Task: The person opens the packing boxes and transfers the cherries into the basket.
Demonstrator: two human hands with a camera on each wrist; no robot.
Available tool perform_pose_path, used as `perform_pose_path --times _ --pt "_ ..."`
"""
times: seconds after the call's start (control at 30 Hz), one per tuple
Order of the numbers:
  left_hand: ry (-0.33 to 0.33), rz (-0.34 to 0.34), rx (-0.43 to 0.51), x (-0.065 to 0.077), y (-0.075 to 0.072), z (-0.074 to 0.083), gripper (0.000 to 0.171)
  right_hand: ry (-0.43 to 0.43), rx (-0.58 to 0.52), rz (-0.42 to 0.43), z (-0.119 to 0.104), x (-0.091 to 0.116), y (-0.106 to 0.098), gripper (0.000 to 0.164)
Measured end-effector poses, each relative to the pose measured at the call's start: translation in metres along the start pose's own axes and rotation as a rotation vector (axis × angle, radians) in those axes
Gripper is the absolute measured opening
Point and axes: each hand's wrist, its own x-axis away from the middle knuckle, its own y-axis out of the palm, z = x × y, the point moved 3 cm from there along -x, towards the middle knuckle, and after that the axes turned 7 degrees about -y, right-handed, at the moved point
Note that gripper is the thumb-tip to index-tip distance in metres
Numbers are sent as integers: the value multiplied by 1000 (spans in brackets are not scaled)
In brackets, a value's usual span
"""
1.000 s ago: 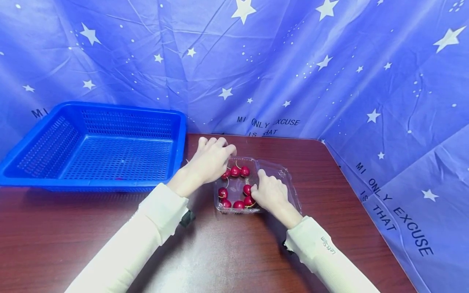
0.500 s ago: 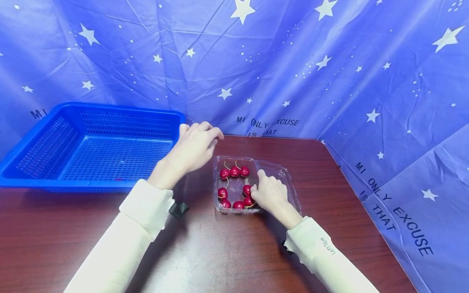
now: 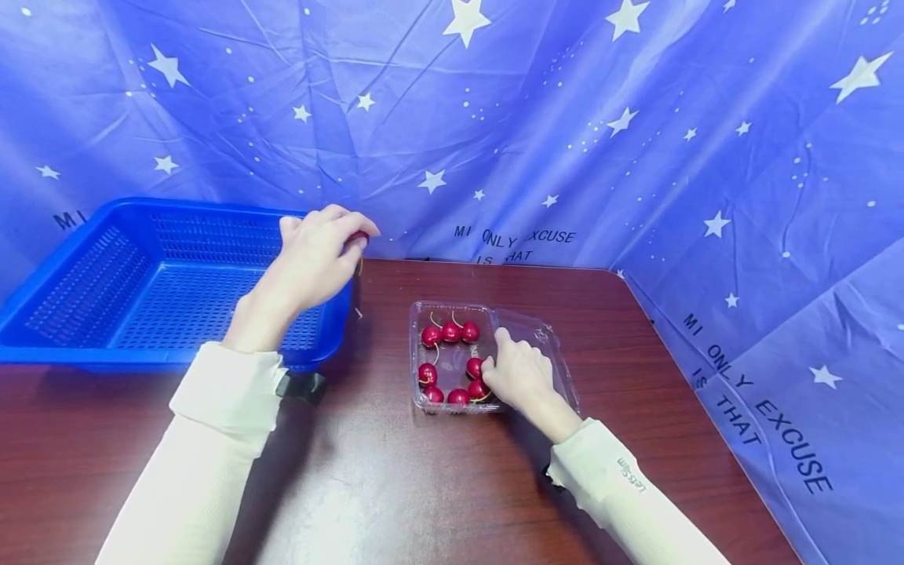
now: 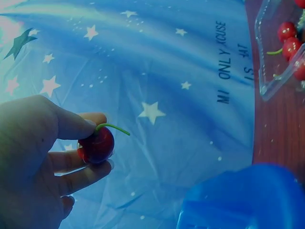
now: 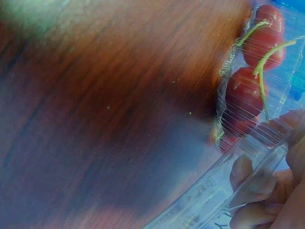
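Observation:
My left hand [image 3: 311,255] is over the right rim of the blue basket [image 3: 106,355]. Between its thumb and fingers it pinches a red cherry [image 4: 98,145], whose green stem sticks out in the left wrist view. The right hand [image 3: 521,373] grips the right side of a clear plastic box [image 3: 452,361], where the box meets its folded-out lid [image 3: 563,369]. Its curled fingers [image 5: 252,217] show beside the clear plastic in the right wrist view. Several cherries [image 3: 451,332] with stems lie along the sides of the box.
The box and the basket stand on a brown wooden table [image 3: 395,486], the basket at the left. A blue curtain [image 3: 395,94] with white stars hangs behind and to the right. A small thin piece [image 3: 359,313] lies beside the basket.
My left hand has moved left from above the box to the basket's right rim, carrying the cherry. The right hand and the box have stayed in place.

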Motion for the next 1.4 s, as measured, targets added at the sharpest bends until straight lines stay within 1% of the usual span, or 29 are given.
perform_pose_path --times 0.13,0.37,0.53,0.7,0.87,1.1,1.3,1.4 --pt "-26 8 15 2 -8 -6 26 3 2 -1 0 0 0 23" --pt "-76 38 39 7 -23 -24 26 2 6 9 0 0 0 23" --pt "-96 61 32 10 -32 -37 26 5 3 13 1 1 0 23" --pt "-128 66 28 14 -41 -51 28 7 4 11 2 2 1 23" --pt "-139 74 1 17 -49 -62 28 2 1 13 2 1 1 23" --pt "-172 40 -30 21 -53 -74 30 16 18 12 3 0 2 25" --pt "-176 41 -62 24 -57 -87 31 8 8 11 1 0 2 25" --pt "-182 29 -77 25 -57 -93 31 7 8 19 1 1 1 24"
